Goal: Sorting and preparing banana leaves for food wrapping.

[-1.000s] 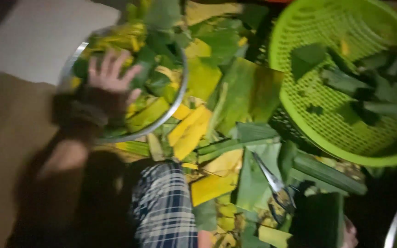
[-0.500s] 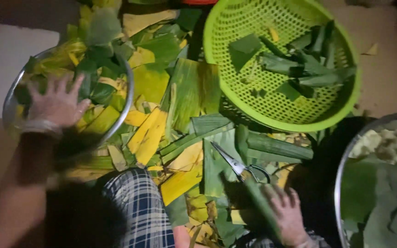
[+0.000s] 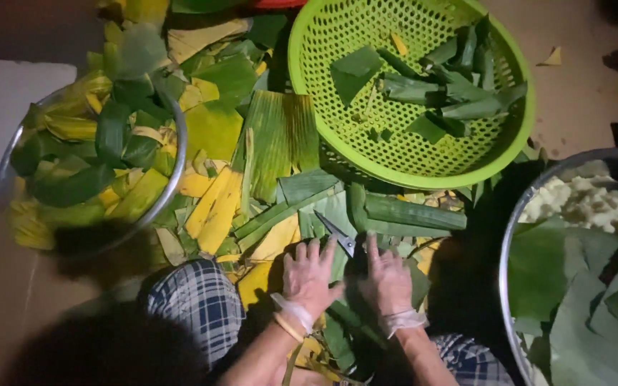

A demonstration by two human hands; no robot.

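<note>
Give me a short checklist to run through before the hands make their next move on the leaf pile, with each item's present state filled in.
1. Both hands in view: ok. The left hand and right hand lie flat, side by side on the leaf pile.
2. Hands free: ok, neither grips anything that shows.
3. Scissors located: ok, on the leaves just past the fingertips, between the two hands.
4. Blades closed: cannot tell, too dark.
5. Green basket has room: ok, only a few cut leaf pieces lie inside.
6. Left metal bowl has room: not ok, heaped with scraps to the rim.
</note>
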